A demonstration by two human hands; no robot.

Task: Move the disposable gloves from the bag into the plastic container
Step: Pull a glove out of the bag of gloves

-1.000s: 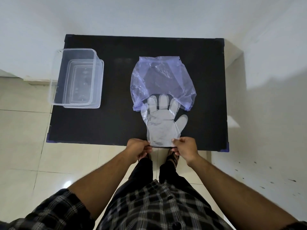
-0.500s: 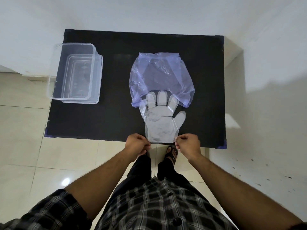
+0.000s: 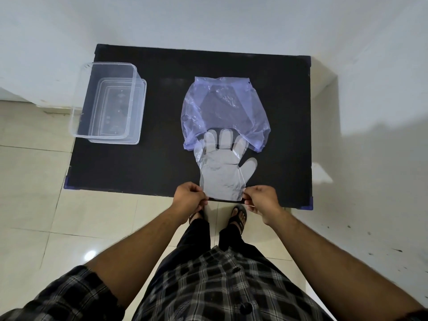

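Note:
A clear disposable glove (image 3: 221, 172) lies flat on the black table (image 3: 150, 167), cuff toward me at the front edge, fingertips tucked under the mouth of a thin bluish plastic bag (image 3: 223, 112). My left hand (image 3: 188, 196) pinches the left corner of the cuff. My right hand (image 3: 262, 199) pinches the right corner. The clear plastic container (image 3: 108, 101) stands open at the table's far left, apart from the bag.
A lid or second tray sits under the container at its right side (image 3: 141, 112). The table stands against a white wall; tiled floor lies to the left and in front. My sandalled feet (image 3: 238, 216) are just below the table's front edge.
The glove has slid slightly toward me, out of the bag, with both hands staying on the cuff. The camera view has shifted a little.

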